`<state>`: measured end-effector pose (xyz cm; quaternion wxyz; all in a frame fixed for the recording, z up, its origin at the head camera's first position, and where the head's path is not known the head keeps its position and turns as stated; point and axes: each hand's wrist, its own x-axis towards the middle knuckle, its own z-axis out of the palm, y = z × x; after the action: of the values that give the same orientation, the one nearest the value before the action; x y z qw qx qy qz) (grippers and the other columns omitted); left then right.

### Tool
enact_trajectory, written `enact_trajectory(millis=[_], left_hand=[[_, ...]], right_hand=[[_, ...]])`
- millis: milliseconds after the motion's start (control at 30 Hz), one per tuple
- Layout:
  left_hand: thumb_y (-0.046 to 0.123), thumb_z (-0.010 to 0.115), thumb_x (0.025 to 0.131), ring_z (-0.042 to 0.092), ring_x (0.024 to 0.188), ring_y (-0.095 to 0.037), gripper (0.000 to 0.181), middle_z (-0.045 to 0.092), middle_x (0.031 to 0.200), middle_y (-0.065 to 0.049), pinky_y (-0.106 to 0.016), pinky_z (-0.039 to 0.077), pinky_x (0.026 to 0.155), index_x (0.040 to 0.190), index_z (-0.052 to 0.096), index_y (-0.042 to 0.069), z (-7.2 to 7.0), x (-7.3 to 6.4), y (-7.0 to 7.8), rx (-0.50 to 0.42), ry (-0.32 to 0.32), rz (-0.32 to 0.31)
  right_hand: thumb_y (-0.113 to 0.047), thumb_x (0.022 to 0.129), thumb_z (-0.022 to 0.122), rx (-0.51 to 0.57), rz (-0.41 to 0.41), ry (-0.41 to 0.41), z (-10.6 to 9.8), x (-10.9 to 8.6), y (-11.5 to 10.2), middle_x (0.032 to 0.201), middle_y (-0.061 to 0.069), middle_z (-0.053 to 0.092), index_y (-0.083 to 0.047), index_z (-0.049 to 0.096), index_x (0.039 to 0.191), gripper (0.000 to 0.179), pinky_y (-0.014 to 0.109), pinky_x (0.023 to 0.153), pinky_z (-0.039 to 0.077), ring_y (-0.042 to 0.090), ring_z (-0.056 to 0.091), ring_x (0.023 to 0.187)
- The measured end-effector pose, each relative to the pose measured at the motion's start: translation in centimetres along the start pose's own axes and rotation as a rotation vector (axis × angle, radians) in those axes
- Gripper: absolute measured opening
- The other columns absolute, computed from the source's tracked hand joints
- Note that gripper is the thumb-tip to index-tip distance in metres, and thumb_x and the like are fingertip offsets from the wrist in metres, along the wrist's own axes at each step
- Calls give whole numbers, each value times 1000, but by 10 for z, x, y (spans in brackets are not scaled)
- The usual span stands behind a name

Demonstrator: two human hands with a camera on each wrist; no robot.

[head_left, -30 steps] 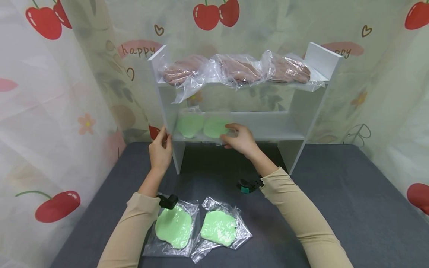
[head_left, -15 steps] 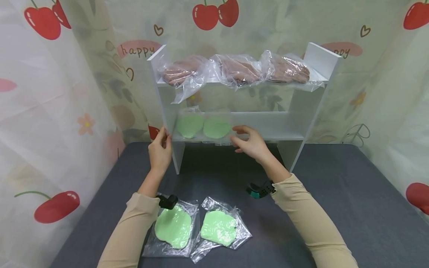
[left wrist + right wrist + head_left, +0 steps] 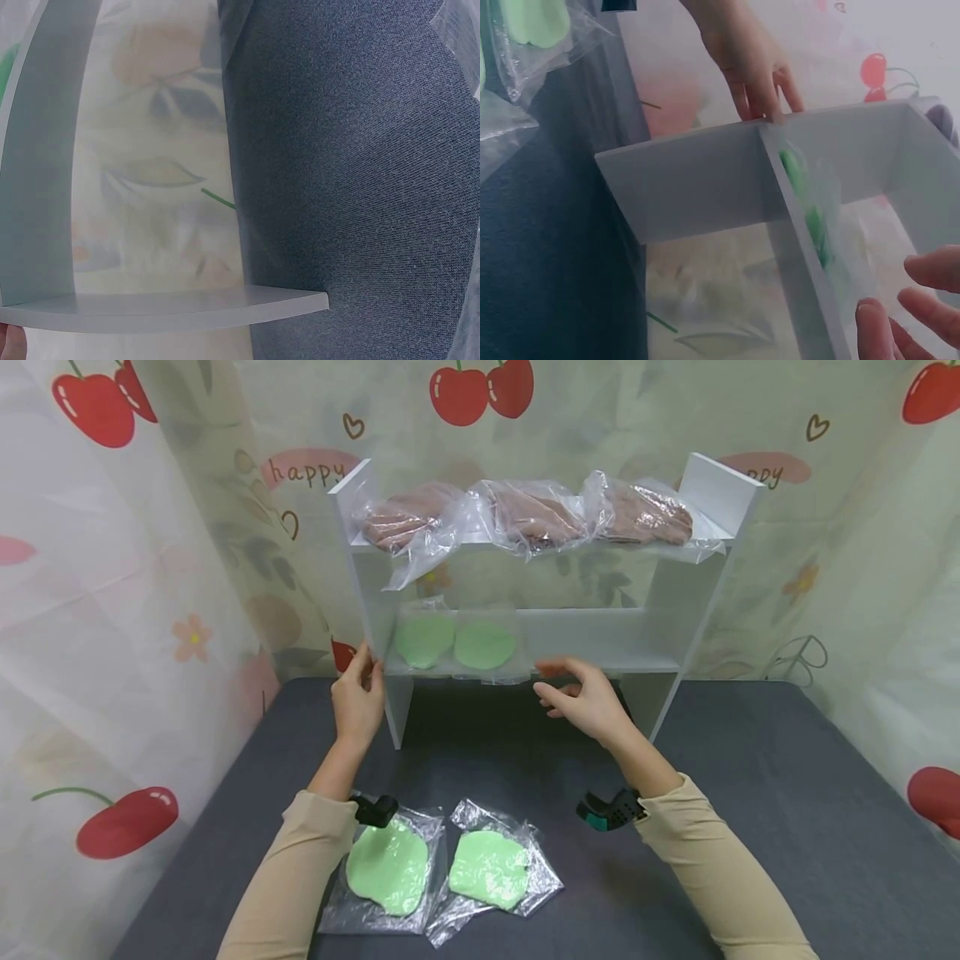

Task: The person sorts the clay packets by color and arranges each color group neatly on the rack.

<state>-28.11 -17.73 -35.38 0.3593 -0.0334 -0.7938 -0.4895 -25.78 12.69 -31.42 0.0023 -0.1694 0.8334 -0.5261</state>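
My left hand [image 3: 358,697] holds the left side panel of a white shelf unit [image 3: 352,547] at its front edge, level with the middle shelf. In the right wrist view, that left hand [image 3: 754,64] has its fingers at the panel's edge. On the middle shelf lie two flat green dough-like pieces in clear bags, a left one [image 3: 425,641] and a right one [image 3: 484,645]. My right hand [image 3: 588,700] is in front of the shelf, right of these bags, holding nothing, fingers apart and slightly bent.
Two more bagged green pieces, a left one [image 3: 388,868] and a right one [image 3: 489,870], lie on the dark tabletop [image 3: 757,827] near me. Three bags of brown lumps [image 3: 540,518] fill the top shelf. A patterned curtain [image 3: 570,410] hangs behind.
My right hand has let go of the right green piece's bag on the middle shelf and drawn back to the right and toward me. My left hand has stayed put.
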Motion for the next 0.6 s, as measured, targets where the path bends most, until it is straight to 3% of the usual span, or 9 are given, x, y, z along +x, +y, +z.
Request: enact_trajectory(millis=[267, 400, 600], left_hand=[[4, 55, 92, 66, 102, -31, 44, 66, 113, -23, -45, 56, 80, 136, 50, 10, 0, 1, -2, 16, 1, -8], [4, 55, 92, 65, 103, -31, 45, 65, 115, -22, -45, 56, 81, 136, 49, 11, 0, 1, -2, 14, -2, -3], [5, 55, 92, 65, 103, -31, 45, 64, 117, -21, -46, 56, 81, 137, 49, 12, 0, 0, -1, 9, -9, -5]], right_hand=[[-18, 92, 59, -40, -56, -47, 3, -18, 16, 115, 18, 60, -6, 58, 121, 32, 28, 72, 57, 22, 66, 87], [-18, 91, 61, -77, -91, -136, 8, -26, 26, 111, 17, 62, -6, 59, 120, 32, 27, 69, 56, 15, 65, 79], [-20, 90, 62, -138, -119, -279, 19, -36, 47, 110, 16, 62, -6, 58, 122, 35, 28, 72, 53, 17, 63, 82]])
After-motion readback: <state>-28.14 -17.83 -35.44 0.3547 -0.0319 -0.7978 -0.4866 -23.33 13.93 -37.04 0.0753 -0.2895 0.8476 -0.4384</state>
